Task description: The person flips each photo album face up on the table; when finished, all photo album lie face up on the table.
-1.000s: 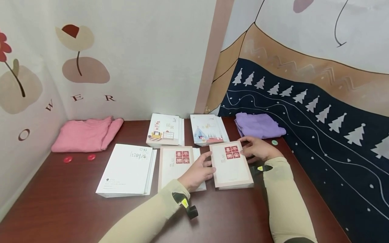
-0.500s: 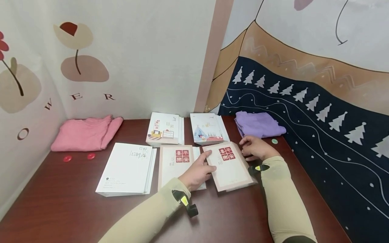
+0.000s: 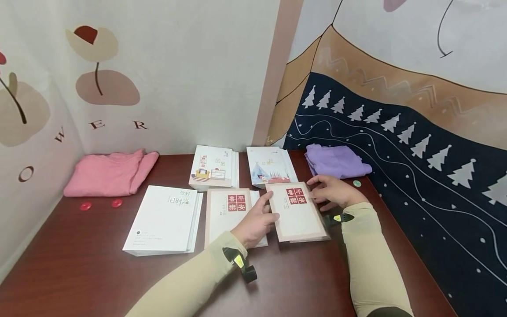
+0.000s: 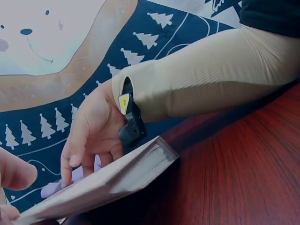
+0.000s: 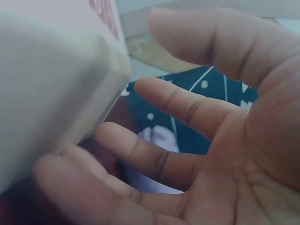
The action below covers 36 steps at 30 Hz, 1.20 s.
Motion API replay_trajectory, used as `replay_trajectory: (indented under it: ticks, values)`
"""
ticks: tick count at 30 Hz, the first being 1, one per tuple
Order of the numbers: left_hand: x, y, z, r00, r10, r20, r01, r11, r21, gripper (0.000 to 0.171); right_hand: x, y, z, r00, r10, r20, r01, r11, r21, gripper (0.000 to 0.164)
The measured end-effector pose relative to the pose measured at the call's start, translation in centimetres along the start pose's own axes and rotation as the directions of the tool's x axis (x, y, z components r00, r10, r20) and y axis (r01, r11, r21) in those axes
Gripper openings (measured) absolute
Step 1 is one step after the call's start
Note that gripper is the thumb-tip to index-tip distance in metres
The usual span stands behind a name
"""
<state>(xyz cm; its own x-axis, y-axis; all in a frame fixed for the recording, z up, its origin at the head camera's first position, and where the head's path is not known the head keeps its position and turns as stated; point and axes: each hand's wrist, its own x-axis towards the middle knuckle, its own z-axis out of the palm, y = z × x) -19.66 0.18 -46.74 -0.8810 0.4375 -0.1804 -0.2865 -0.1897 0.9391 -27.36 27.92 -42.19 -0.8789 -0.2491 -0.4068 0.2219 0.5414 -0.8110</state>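
A cream book [image 3: 299, 215] with red square characters is raised at a slant over the table, in front of the white books. My left hand [image 3: 255, 222] grips its left edge, thumb on the near side and fingers further up. Beside the upper right edge, my right hand [image 3: 332, 192] has its fingers loosely spread. In the right wrist view the right thumb stands apart from the book [image 5: 47, 93], with the lower fingertips right at its edge. The left wrist view shows the book's page edge [image 4: 140, 176] tilted above the dark red table, and only part of the left fingers [image 4: 16, 171].
A matching cream book [image 3: 222, 220] lies under my left forearm's reach, beside a large white book [image 3: 162, 220]. Two illustrated white books [image 3: 214, 167] stand behind. Pink cloth [image 3: 111, 174], purple cloth [image 3: 336, 160], red discs [image 3: 85, 206] and a green disc [image 3: 357, 183] lie around.
The cream book has shifted slightly left; it turned askew half a second ago and is straighter now. My right hand came off its right edge, then moved back close to it.
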Motion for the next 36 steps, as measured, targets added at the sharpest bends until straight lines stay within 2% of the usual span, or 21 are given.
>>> replay_trajectory:
  ticks: [5,12,18,25,36]
  values:
    - [-0.1,0.4,-0.1,0.998,0.059,0.036,-0.057,0.996,-0.069,0.08,-0.8,-1.2,0.4,0.999,-0.03,0.025,0.031,0.999,-0.029,0.059]
    - [-0.4,0.8,-0.2,0.987,0.138,0.083,-0.135,0.99,-0.044,0.081,-1.6,-2.4,0.9,0.998,-0.056,0.037,0.059,0.996,-0.069,0.062]
    - [-0.4,1.0,-0.2,0.977,0.194,0.092,-0.193,0.981,-0.019,0.08,-2.0,-3.2,1.4,0.996,-0.078,0.051,0.084,0.988,-0.129,0.068]
    - [-0.4,1.1,-0.3,0.955,0.263,0.134,-0.269,0.963,0.026,0.081,-2.9,-4.3,2.1,0.99,-0.118,0.075,0.127,0.982,-0.137,0.078]
    - [-0.6,1.3,-0.3,0.923,0.3,0.239,-0.305,0.952,-0.017,0.079,-4.1,-5.6,2.8,0.984,-0.148,0.099,0.162,0.975,-0.153,0.091]
